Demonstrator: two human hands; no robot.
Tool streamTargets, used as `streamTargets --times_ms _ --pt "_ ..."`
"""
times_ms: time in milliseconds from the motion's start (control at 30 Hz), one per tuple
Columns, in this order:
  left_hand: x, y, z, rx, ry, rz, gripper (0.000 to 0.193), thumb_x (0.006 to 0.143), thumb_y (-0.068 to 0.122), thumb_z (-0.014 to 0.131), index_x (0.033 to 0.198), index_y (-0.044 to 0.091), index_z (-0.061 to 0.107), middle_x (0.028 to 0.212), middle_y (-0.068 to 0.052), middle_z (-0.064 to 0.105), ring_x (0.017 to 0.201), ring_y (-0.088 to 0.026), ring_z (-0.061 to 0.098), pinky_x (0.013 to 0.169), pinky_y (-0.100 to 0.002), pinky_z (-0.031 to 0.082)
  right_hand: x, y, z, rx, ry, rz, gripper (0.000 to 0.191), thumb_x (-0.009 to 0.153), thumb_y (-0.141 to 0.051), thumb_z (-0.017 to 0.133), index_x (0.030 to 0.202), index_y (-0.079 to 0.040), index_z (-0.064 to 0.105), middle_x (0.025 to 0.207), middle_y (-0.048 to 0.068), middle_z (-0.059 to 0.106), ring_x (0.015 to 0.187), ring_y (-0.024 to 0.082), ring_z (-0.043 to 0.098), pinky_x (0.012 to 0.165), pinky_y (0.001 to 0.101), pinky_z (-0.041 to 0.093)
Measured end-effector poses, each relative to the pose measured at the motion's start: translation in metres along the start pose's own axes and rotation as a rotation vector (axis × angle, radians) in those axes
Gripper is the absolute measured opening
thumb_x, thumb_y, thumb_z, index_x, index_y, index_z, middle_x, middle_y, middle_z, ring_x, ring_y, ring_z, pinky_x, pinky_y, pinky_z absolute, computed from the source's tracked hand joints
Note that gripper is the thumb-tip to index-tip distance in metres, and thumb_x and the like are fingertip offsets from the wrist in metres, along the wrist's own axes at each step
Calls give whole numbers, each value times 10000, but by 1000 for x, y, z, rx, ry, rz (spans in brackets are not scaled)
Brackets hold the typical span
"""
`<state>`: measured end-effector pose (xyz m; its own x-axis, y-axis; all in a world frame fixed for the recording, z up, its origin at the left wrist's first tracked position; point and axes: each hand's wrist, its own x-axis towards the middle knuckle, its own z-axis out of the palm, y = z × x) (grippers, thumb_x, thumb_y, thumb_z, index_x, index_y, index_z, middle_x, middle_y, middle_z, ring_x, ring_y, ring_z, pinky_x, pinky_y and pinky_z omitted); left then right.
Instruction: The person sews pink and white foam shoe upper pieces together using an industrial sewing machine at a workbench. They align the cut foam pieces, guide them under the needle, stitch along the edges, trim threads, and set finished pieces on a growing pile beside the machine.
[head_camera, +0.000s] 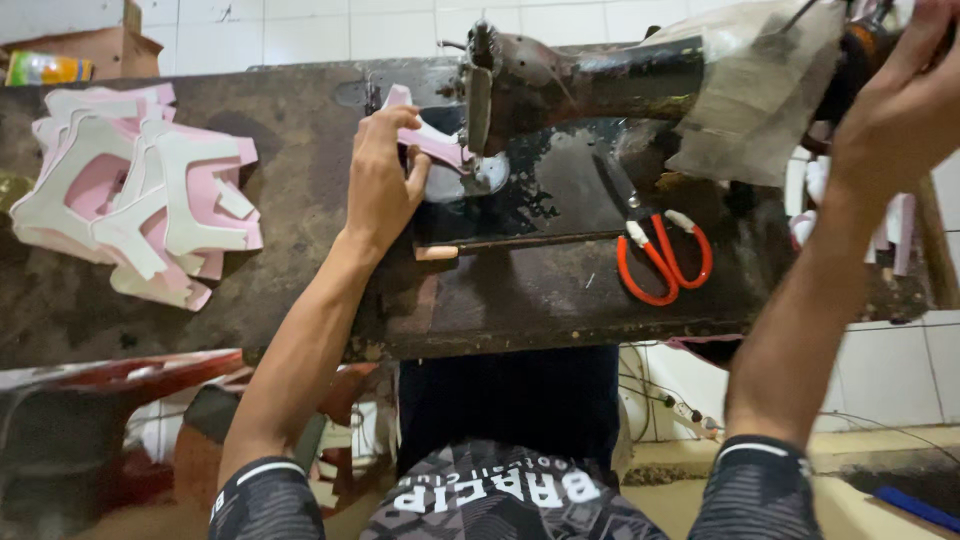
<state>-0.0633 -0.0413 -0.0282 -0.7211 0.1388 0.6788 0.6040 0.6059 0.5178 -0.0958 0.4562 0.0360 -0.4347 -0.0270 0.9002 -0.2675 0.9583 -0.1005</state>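
At the nine o'clock side of a dark, worn desk (300, 250) lies a loose heap of pink-and-white cut pieces (140, 205), fanned over one another and well apart from the work in hand. Moving toward centre, the person's left hand (382, 180) reaches up from six o'clock, forearm slanting toward twelve, palm down with the fingers pressed together flat on one pink cut piece (432, 140). That piece sits just beside the hand at its two o'clock, its long axis running from about ten o'clock to four o'clock, the lower end pointing in under the needle end of the sewing machine (560, 85) and resting by the round metal plate there. The old black machine stretches from centre toward three o'clock, its arm lying roughly level across the top of the view and partly draped with a sheet of clear plastic (760, 95). Below it, at about four o'clock from the needle, a pair of scissors with red handles (662, 262) lies on the machine's bed, blades pointing toward eleven o'clock, handles toward five. At the far three o'clock edge the right hand (900, 100) is raised to the machine's wheel end; its fingers curl up and over something there, but whether they grip it cannot be told, since the frame cuts them off.
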Motion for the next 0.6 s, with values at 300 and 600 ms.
streamTargets --times_ms 300,600 --pt "-7 44 10 165 -92 411 222 943 -23 688 1145 -37 597 1148 -185 637 1059 -356 617 935 -472 504 -18 -39 -118 370 -24 203 367 1201 -205 601 1446 64 559 1230 165 697 1078 201 709 925 309 587" --pt "-5 149 81 -165 -407 663 222 854 30 677 1069 5 631 1191 -143 659 1133 -326 644 986 -448 520 -129 -33 -207 380 23 794 341 1113 -153 698 1364 59 609 1063 93 759 935 125 725 831 260 636"
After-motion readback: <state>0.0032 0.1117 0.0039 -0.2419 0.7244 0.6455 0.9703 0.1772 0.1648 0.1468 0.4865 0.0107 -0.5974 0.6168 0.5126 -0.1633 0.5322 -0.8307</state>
